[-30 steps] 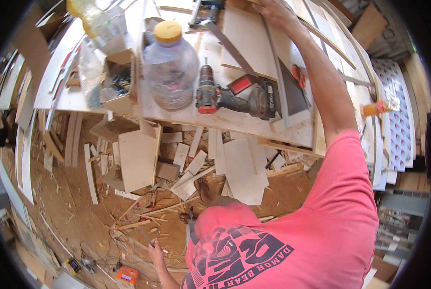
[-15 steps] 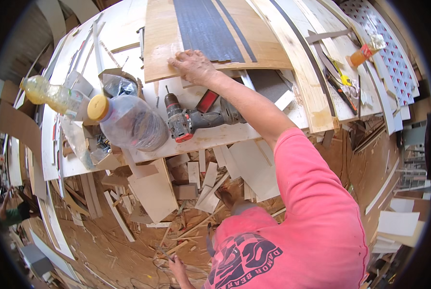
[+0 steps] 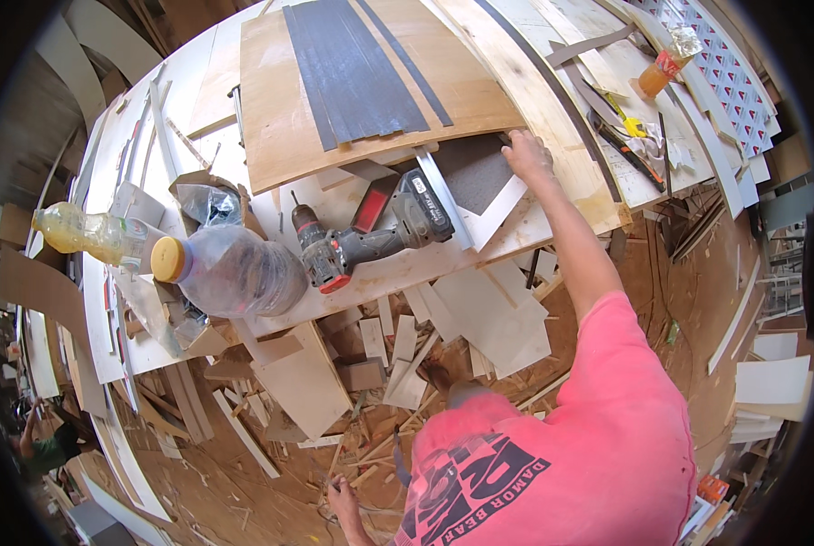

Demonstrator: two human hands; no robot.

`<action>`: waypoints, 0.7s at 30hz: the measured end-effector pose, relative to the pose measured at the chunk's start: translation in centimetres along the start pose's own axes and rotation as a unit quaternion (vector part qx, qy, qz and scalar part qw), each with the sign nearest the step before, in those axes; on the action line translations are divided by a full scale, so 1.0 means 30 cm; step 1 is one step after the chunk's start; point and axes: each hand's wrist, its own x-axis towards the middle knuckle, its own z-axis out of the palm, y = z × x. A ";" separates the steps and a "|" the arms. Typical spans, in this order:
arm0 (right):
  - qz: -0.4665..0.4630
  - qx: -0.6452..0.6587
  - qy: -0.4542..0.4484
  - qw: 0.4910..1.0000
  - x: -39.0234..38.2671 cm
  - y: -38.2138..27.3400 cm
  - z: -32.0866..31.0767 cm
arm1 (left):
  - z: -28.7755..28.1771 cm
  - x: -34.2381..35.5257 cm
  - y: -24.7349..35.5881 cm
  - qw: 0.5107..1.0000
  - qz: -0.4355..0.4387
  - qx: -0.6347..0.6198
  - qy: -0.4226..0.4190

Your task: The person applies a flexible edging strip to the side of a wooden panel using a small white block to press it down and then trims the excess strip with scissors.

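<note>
My right hand [image 3: 529,156] reaches over the workbench [image 3: 307,309], its fingers closed at the near right corner of a plywood board [image 3: 266,109]. Dark grey strips [image 3: 352,77] lie along the board's top. Beside that hand, a dark grey sheet [image 3: 480,173] and a metal bar [image 3: 445,200] stick out from under the board. A cordless drill [image 3: 361,246] lies on its side near the bench's front edge, next to a red-and-black block [image 3: 371,205]. Low over the floor, my left hand [image 3: 341,499] is closed; what it holds, if anything, I cannot make out.
A big clear jar with a yellow cap [image 3: 239,268] and a yellowish bottle [image 3: 89,235] stand at the left. Far right are an orange drink bottle [image 3: 660,75], pliers [image 3: 630,155] and long wood strips. Board offcuts [image 3: 302,382] litter the floor.
My right hand has moved right, from the plywood's near left part to its near right corner, uncovering the drill's battery end. My left hand stays low.
</note>
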 end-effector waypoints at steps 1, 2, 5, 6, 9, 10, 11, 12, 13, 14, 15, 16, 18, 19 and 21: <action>0.019 -0.025 -0.022 0.999 -0.006 -0.004 0.008 | -0.002 -0.004 0.018 1.000 0.002 0.002 -0.003; 0.022 -0.032 -0.032 0.999 0.003 -0.008 0.018 | 0.002 -0.008 0.034 1.000 0.008 0.002 -0.003; 0.035 -0.038 -0.058 0.997 0.048 -0.006 0.030 | 0.021 -0.021 0.081 1.000 0.015 -0.003 -0.005; 0.040 -0.030 -0.064 0.997 0.053 0.006 0.026 | 0.021 -0.022 0.087 1.000 0.011 -0.008 -0.006; 0.031 -0.021 -0.083 0.996 0.058 0.028 0.033 | 0.013 -0.025 0.075 1.000 0.003 -0.021 -0.009; 0.024 -0.023 -0.089 0.996 0.059 0.033 0.036 | 0.012 -0.028 0.071 1.000 0.001 -0.025 -0.011; 0.020 -0.025 -0.089 0.996 0.065 0.036 0.037 | 0.013 -0.033 0.067 1.000 -0.003 -0.023 -0.008; 0.016 -0.026 -0.089 0.996 0.073 0.037 0.038 | 0.014 -0.039 0.065 1.000 -0.007 -0.020 -0.004; 0.013 -0.027 -0.091 0.995 0.078 0.040 0.039 | 0.015 -0.047 0.065 1.000 -0.011 -0.017 0.000; 0.009 -0.031 -0.091 0.995 0.081 0.043 0.042 | 0.016 -0.055 0.066 1.000 -0.015 -0.018 0.002; 0.005 -0.034 -0.092 0.995 0.084 0.045 0.045 | 0.017 -0.063 0.069 1.000 -0.019 -0.019 0.004; 0.001 -0.038 -0.093 0.995 0.085 0.045 0.045 | 0.016 -0.071 0.069 1.000 -0.024 -0.019 0.007; -0.010 -0.049 -0.090 0.995 0.085 0.054 0.043 | 0.011 -0.062 0.038 1.000 -0.005 -0.003 0.001; -0.015 -0.055 -0.088 0.994 0.083 0.057 0.035 | 0.006 -0.054 0.016 1.000 0.004 0.006 -0.003; -0.024 -0.002 -0.111 0.993 0.102 0.058 0.018 | -0.006 -0.046 -0.031 0.999 0.023 0.037 0.007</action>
